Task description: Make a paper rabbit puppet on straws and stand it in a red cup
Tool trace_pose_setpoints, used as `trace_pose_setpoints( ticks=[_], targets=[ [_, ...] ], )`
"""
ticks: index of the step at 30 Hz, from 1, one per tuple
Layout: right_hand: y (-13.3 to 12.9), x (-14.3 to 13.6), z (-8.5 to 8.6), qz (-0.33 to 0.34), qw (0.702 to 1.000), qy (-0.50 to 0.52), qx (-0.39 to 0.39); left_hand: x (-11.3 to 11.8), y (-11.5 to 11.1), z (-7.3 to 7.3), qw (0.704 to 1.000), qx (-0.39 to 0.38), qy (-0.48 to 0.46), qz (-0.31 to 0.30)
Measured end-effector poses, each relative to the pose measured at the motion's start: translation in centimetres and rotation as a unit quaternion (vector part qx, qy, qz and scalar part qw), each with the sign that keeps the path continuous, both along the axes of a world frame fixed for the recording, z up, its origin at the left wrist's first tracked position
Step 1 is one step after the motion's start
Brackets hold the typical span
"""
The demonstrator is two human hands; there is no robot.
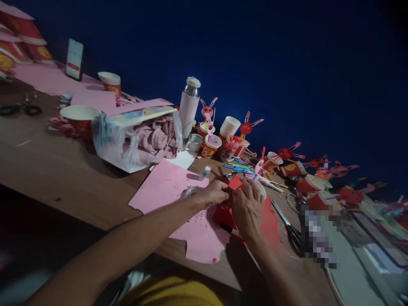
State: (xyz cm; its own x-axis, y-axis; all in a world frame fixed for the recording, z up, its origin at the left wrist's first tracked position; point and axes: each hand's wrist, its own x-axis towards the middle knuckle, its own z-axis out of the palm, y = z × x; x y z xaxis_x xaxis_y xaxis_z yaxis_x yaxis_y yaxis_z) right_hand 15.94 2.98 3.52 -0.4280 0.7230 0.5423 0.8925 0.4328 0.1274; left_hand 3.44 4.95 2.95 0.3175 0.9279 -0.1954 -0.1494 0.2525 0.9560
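My left hand (216, 194) is closed in a pinch just above the red paper (269, 221). Whatever its fingertips hold is hidden. Close beside it, my right hand (249, 208) has its fingers bent down over a small red piece of paper (235, 182). A paper cup's white rim (262, 190) shows just past the right hand's knuckles, with a pink paper rabbit (259, 166) rising near it. Under my left forearm lies a pink sheet (165, 182) with dark scraps, a roll of clear tape (193, 192) and a glue stick (205, 172).
Scissors (291, 231) lie right of my hands. Coloured pens (237, 167) and several rabbit-decorated cups (310, 183) spread along the back. A plastic bag of pink material (153, 140), a thermos (190, 104) and an upright phone (74, 59) stand farther left.
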Motion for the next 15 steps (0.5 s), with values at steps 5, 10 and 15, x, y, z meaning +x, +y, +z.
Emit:
trace_pose_setpoints(
  ticks=[5, 10, 15],
  targets=[
    [-0.08, 0.07, 0.04, 0.001, 1.000, -0.003, -0.004, 0.08, -0.26, 0.54, 1.000, -0.004, 0.018, 0.017],
    [0.03, 0.12, -0.17, 0.004, 1.000, -0.003, 0.001, 0.18, -0.45, 0.88, 0.999, -0.006, 0.033, 0.033],
    [0.39, 0.30, -0.55, 0.021, 1.000, 0.022, 0.000, 0.28, -0.31, 0.46, 0.998, 0.000, 0.048, 0.037]
  ],
)
